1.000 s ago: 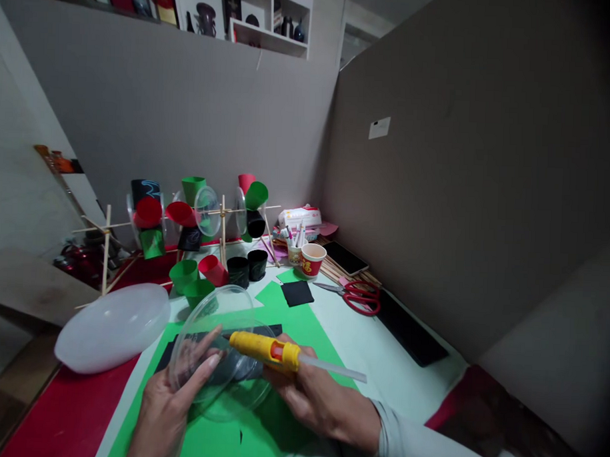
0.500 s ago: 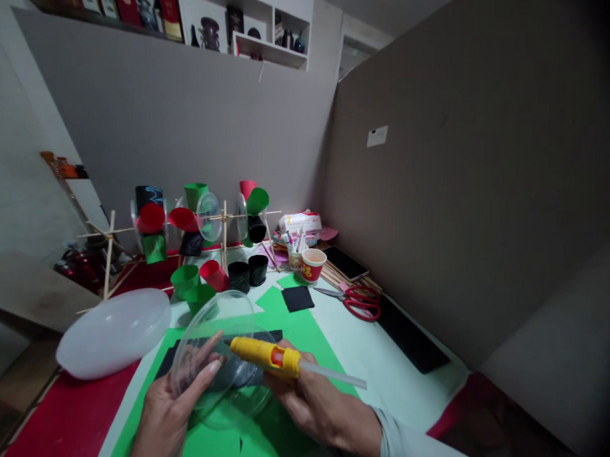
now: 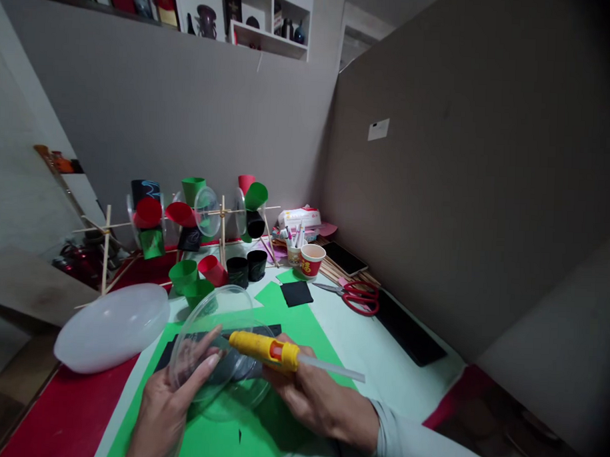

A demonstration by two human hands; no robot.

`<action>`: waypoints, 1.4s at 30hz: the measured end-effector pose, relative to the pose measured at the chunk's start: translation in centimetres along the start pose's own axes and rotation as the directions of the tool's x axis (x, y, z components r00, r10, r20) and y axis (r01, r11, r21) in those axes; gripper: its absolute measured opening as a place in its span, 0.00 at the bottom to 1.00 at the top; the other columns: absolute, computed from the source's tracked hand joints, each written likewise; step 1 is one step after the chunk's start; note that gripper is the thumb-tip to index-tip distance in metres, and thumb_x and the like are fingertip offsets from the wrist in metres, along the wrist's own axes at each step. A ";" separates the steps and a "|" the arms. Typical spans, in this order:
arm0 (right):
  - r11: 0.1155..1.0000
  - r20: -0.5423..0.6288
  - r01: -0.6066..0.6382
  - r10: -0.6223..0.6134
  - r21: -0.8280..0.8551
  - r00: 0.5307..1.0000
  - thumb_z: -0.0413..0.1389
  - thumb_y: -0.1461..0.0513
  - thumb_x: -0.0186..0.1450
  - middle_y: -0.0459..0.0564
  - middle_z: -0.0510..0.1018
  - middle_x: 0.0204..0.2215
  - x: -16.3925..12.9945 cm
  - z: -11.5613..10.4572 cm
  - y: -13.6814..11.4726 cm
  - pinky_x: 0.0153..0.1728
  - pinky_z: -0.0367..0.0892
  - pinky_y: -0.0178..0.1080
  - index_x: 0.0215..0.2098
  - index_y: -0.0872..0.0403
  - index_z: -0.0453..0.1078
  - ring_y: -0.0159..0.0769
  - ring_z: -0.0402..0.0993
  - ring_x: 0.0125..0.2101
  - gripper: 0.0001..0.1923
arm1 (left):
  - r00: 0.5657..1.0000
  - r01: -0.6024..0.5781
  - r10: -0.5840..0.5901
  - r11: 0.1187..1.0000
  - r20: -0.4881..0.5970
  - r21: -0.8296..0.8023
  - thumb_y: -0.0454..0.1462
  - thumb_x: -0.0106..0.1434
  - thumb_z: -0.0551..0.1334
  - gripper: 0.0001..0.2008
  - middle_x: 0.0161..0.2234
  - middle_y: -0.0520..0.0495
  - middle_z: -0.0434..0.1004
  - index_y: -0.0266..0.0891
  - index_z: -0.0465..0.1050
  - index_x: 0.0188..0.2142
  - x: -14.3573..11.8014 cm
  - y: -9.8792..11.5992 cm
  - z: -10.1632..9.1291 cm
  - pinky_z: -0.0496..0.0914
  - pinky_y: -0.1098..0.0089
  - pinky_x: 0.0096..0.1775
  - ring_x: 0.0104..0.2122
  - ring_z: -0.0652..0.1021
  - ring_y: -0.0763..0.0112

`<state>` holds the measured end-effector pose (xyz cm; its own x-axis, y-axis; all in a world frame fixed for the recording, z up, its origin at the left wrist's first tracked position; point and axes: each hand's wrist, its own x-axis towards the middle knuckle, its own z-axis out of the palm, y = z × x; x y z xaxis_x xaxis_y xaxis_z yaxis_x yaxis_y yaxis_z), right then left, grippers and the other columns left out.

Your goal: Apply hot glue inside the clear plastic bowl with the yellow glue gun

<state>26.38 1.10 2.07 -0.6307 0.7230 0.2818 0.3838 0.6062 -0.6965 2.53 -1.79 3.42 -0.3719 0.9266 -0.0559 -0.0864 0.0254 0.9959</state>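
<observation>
My left hand (image 3: 172,397) grips a clear round plastic lid (image 3: 235,299) by its edge, tilted upright, thumb on the near side and fingers seen through it. In my right hand (image 3: 314,395) is a yellow hot glue gun (image 3: 265,348), a glue stick (image 3: 333,369) poking out of its back end. The gun's dark nozzle points left at the lid; whether it touches the plastic I cannot tell. Another clear round piece (image 3: 246,403) lies below, over green paper (image 3: 288,428) and black paper strips (image 3: 168,357).
Wooden-stick frames (image 3: 222,232) carry red, green and black paper cups behind. Loose cups (image 3: 184,276) stand before them. A white balloon-like object (image 3: 112,327) sits left. Red-handled scissors (image 3: 360,298), a paper cup (image 3: 312,261), a phone (image 3: 344,258) and a black slab (image 3: 406,329) lie right.
The whole view has shifted slightly, so the scene sits a little higher. Both hands keep their hold on the lid and the glue gun, with almost no movement between them.
</observation>
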 end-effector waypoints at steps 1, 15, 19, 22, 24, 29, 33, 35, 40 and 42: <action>1.000 -0.002 -0.013 0.013 0.002 1.000 0.51 0.57 0.75 0.63 0.78 0.58 0.2 0.0 -0.2 0.64 0.70 0.53 0.66 0.55 0.67 0.53 0.76 0.57 0.24 | 1.000 0.003 -0.003 1.000 0.002 0.000 0.58 0.43 0.81 0.31 0.57 0.52 0.85 0.54 0.88 0.46 0.0 0.0 0.0 0.54 0.42 0.75 0.67 0.72 0.39; 0.999 0.014 -0.014 0.014 0.032 1.000 0.50 0.60 0.76 0.59 0.78 0.58 0.3 -0.3 -0.6 0.63 0.69 0.48 0.62 0.54 0.71 0.48 0.75 0.56 0.19 | 0.999 -0.040 0.040 0.999 0.013 0.004 0.57 0.46 0.80 0.28 0.55 0.49 0.86 0.53 0.88 0.45 -0.1 0.2 0.1 0.56 0.43 0.74 0.67 0.72 0.41; 0.999 -0.009 -0.022 0.023 0.033 1.000 0.51 0.60 0.76 0.59 0.78 0.56 0.4 -0.2 -0.8 0.60 0.72 0.47 0.62 0.55 0.70 0.48 0.76 0.54 0.19 | 0.999 -0.050 0.049 0.999 0.003 0.006 0.57 0.44 0.81 0.28 0.55 0.49 0.86 0.53 0.88 0.44 -0.3 0.5 0.4 0.54 0.51 0.74 0.69 0.70 0.45; 0.999 -0.005 -0.009 0.009 0.036 1.000 0.50 0.62 0.76 0.59 0.78 0.56 0.4 -0.3 -1.0 0.60 0.71 0.46 0.61 0.55 0.72 0.46 0.76 0.53 0.18 | 1.000 -0.029 0.029 1.000 0.005 -0.011 0.58 0.43 0.81 0.29 0.55 0.48 0.86 0.54 0.88 0.43 -0.4 0.5 0.4 0.56 0.47 0.74 0.68 0.72 0.43; 0.999 0.003 -0.015 0.015 0.032 1.000 0.50 0.62 0.76 0.59 0.78 0.55 0.4 -0.6 -1.2 0.59 0.71 0.47 0.60 0.55 0.72 0.46 0.76 0.52 0.17 | 1.000 -0.014 0.014 1.000 0.005 -0.021 0.59 0.41 0.82 0.30 0.56 0.48 0.86 0.54 0.88 0.43 -0.4 0.4 0.3 0.57 0.43 0.73 0.67 0.72 0.40; 0.999 0.023 -0.020 0.019 0.030 1.000 0.49 0.62 0.75 0.62 0.78 0.54 0.4 -1.0 -1.7 0.59 0.72 0.49 0.58 0.59 0.72 0.49 0.76 0.52 0.17 | 1.000 0.022 -0.022 0.999 -0.007 -0.025 0.59 0.39 0.82 0.33 0.53 0.49 0.88 0.54 0.88 0.44 -0.3 0.3 0.1 0.55 0.41 0.74 0.64 0.75 0.38; 1.000 0.016 -0.007 0.007 0.026 1.000 0.50 0.61 0.76 0.62 0.78 0.56 0.4 -0.6 -1.3 0.64 0.68 0.50 0.62 0.58 0.71 0.50 0.75 0.56 0.20 | 0.999 0.036 -0.036 0.999 -0.006 -0.022 0.59 0.37 0.83 0.33 0.49 0.49 0.89 0.54 0.88 0.43 -0.3 0.5 0.0 0.55 0.42 0.74 0.65 0.74 0.39; 1.000 0.014 -0.002 0.002 0.025 1.000 0.50 0.60 0.77 0.61 0.77 0.58 0.5 -0.5 -1.0 0.65 0.67 0.50 0.64 0.57 0.70 0.50 0.74 0.58 0.20 | 0.999 0.032 -0.032 0.999 -0.007 -0.016 0.59 0.38 0.83 0.32 0.49 0.48 0.89 0.54 0.88 0.42 -0.4 0.6 0.1 0.54 0.43 0.75 0.66 0.73 0.39; 0.999 0.003 -0.024 0.024 0.023 1.000 0.50 0.60 0.77 0.57 0.78 0.55 0.4 -0.5 -1.1 0.60 0.71 0.46 0.62 0.54 0.70 0.46 0.75 0.53 0.18 | 0.999 0.034 -0.034 0.999 -0.004 -0.018 0.59 0.37 0.83 0.33 0.52 0.49 0.88 0.55 0.88 0.43 -0.4 0.5 0.2 0.53 0.43 0.75 0.64 0.75 0.39; 0.999 -0.002 -0.039 0.039 0.024 0.999 0.50 0.60 0.77 0.56 0.78 0.54 0.4 -0.6 -1.3 0.57 0.72 0.45 0.61 0.54 0.70 0.45 0.75 0.51 0.17 | 1.000 0.020 -0.020 1.000 0.004 -0.018 0.59 0.38 0.82 0.32 0.53 0.50 0.87 0.55 0.88 0.43 -0.3 0.5 0.2 0.52 0.48 0.75 0.66 0.73 0.42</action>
<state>26.03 0.80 3.42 -0.6139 0.7469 0.2556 0.3921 0.5695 -0.7224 2.80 -2.01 3.92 -0.3661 0.9276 -0.0750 -0.1101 0.0369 0.9932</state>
